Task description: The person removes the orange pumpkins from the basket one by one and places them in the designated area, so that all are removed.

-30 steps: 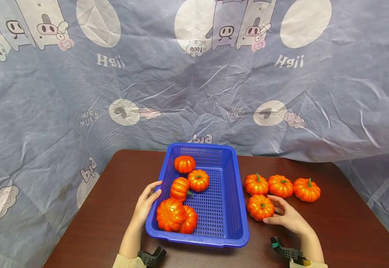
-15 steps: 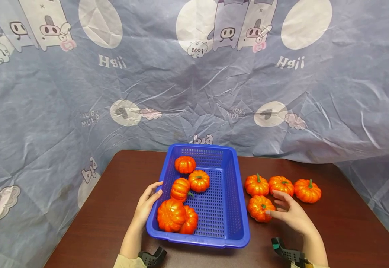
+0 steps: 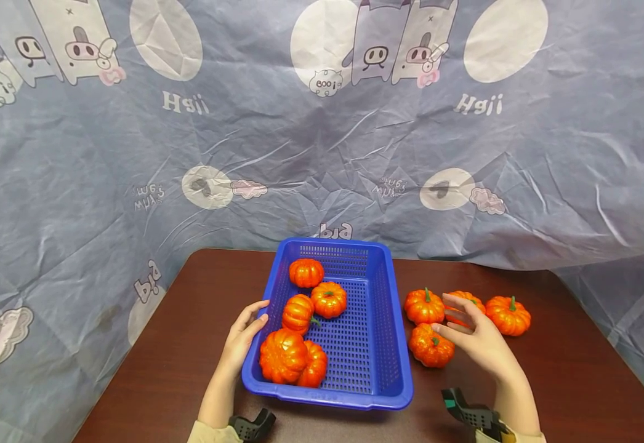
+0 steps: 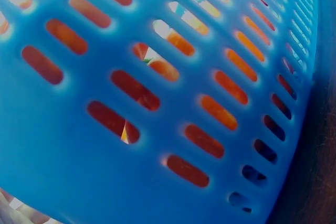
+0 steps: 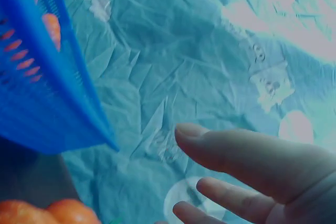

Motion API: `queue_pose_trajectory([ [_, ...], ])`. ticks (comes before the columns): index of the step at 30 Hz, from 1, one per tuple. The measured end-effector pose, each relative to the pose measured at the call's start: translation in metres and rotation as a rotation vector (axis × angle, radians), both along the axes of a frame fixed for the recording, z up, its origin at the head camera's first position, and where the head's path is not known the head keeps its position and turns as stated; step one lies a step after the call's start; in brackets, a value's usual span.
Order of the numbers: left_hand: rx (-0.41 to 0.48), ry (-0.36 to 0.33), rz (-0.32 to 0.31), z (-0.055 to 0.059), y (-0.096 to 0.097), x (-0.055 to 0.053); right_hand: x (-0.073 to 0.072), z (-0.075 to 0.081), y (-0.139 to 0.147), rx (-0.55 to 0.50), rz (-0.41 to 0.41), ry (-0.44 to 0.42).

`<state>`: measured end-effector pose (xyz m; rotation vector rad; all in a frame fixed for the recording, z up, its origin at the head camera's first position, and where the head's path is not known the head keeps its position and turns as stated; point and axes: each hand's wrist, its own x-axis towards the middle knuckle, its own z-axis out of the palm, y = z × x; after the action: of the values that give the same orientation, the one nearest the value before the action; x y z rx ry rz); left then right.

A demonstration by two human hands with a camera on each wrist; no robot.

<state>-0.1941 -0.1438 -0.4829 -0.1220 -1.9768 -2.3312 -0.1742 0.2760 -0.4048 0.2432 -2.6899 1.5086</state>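
My left hand [image 3: 242,335] holds the left rim of a blue plastic basket [image 3: 402,363], thumb and fingertips at the edge. In the left wrist view the basket's slotted wall [image 4: 63,140] fills most of the picture, with fingers [image 4: 21,216] at its lower left corner. Several small orange pumpkins, one of them a pumpkin [image 3: 329,299] near the middle, lie along the basket's left side. My right hand [image 3: 483,341] hovers with spread, slightly bent fingers over the near pumpkin [image 3: 430,347] and partly hides the pumpkin [image 3: 460,301] behind it. Nothing is between its thumb and fingers.
Beside the hovering hand, a green-stemmed pumpkin [image 3: 424,306] lies close to the basket's right wall, and another pumpkin [image 3: 507,317] lies farther right. All rest on a dark brown table [image 3: 161,369]. A printed grey-blue cloth [image 3: 322,141] hangs behind the table.
My right hand has let go of the near pumpkin, drawn back from it, then moved up and forward over the group. My left hand and the basket have stayed put.
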Motion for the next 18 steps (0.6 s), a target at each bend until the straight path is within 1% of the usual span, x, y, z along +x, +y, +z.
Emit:
queue_pose_trajectory([
  [4,0.008,0.007,-0.006,0.0,0.0,0.0,0.0,0.012,-0.01,-0.028,0.023,0.058],
  [7,0.01,0.013,-0.01,0.0,0.0,0.0,-0.002,0.019,-0.02,-0.067,0.054,0.113],
  [9,0.008,0.013,-0.009,0.0,-0.001,-0.001,-0.003,0.023,-0.026,-0.103,0.084,0.131],
  [14,-0.001,0.007,-0.004,-0.001,-0.001,-0.001,-0.008,0.032,-0.045,-0.174,0.128,0.112],
  [18,-0.012,0.011,-0.005,0.0,0.0,0.0,-0.011,0.037,-0.062,-0.197,0.144,0.13],
])
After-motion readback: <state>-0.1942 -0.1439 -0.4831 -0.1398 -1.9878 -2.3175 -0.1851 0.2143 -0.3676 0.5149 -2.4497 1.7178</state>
